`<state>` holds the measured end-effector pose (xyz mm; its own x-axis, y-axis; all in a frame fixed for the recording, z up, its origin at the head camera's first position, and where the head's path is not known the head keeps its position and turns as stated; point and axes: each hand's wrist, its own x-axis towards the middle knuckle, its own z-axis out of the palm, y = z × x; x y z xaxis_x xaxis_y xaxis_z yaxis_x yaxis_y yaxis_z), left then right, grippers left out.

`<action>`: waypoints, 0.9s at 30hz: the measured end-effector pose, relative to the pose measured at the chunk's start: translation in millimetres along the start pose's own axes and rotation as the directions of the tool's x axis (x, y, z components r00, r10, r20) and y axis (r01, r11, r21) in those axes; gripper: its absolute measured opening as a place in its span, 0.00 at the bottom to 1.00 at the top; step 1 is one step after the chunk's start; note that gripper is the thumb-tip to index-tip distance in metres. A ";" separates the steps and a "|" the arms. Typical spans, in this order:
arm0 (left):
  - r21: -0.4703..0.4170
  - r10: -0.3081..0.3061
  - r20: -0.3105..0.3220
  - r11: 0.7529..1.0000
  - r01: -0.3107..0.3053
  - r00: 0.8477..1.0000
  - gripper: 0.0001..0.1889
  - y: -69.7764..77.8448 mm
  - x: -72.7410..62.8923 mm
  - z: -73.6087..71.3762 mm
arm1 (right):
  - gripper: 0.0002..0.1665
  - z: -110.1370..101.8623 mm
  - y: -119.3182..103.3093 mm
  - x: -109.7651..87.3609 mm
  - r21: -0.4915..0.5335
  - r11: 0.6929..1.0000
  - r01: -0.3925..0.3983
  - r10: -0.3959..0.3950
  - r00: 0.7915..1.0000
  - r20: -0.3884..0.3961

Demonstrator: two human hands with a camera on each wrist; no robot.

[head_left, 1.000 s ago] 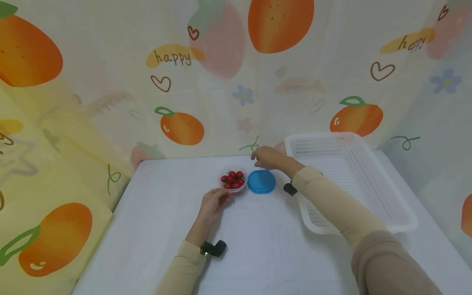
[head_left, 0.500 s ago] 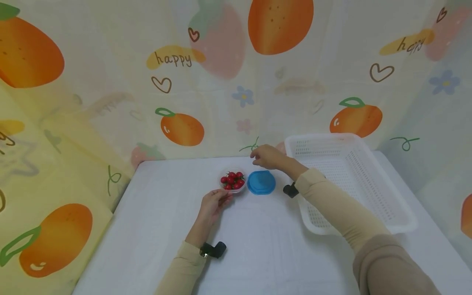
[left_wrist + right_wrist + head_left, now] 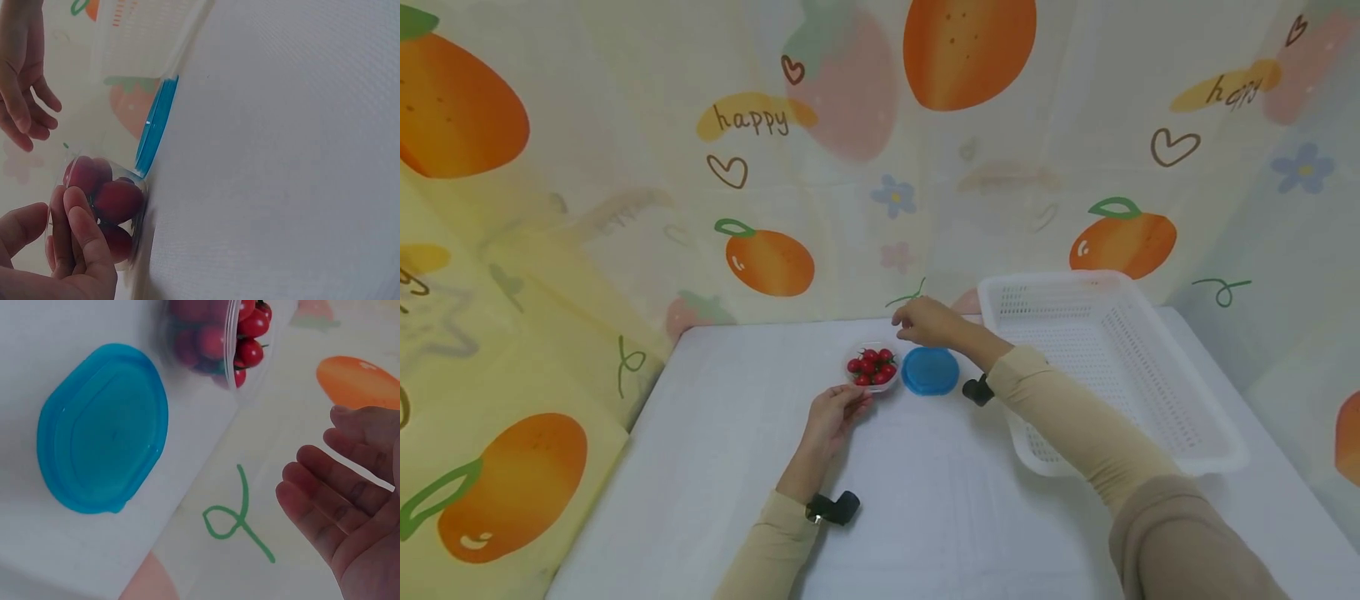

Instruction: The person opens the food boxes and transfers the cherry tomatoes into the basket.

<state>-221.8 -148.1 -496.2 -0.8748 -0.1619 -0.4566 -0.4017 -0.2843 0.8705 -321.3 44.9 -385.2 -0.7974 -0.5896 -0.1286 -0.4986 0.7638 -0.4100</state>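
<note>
A clear plastic container (image 3: 889,384) filled with red cherry tomatoes (image 3: 872,365) stands on the white-covered table. At its near rim my left hand (image 3: 835,417) holds it; in the left wrist view the fingers (image 3: 87,240) lie against its clear wall, the thumb near the rim. My right hand (image 3: 927,322) hovers behind and above the blue lid (image 3: 931,372), just right of the container. The right wrist view shows that hand (image 3: 359,500) with loosely bent fingers, holding nothing. Beside the container, the lid lies flat on the table.
A large white perforated plastic basket (image 3: 1213,417) sits at the right of the table, partly behind the right sleeve (image 3: 1075,408). Behind the table hangs a curtain (image 3: 850,192) printed with fruit. The white tabletop (image 3: 730,433) extends left and in front.
My right hand stays still at first, then shifts slightly left toward the container. The left hand, container and lid stay in place.
</note>
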 end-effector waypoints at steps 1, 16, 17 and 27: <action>-0.002 -0.002 -0.001 1.000 0.002 1.000 0.14 0.5 0.0 0.1 | 0.20 0.6 -1.5 1.1 -0.001 1.000 0.007 -0.007 1.000 0.000; -0.004 -0.009 -0.003 1.000 0.009 1.000 0.14 -1.4 1.9 -2.9 | 0.19 25.6 -21.9 19.0 0.026 0.999 0.043 -0.044 0.997 0.065; -0.005 -0.006 0.000 1.000 0.006 1.000 0.14 -1.6 1.8 -3.4 | 0.19 27.1 -23.8 19.8 0.027 0.999 0.037 -0.039 0.997 0.071; -0.011 0.013 0.022 1.000 -0.013 1.000 0.14 0.0 1.0 -2.7 | 0.15 48.3 -35.2 34.4 -0.051 0.997 0.052 -0.047 0.995 0.086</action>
<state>-221.9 -150.8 -497.1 -0.8857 -0.1444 -0.4412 -0.3878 -0.2923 0.8742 -314.8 -14.9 -418.9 -0.7407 -0.6456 -0.1860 -0.5561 0.7445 -0.3695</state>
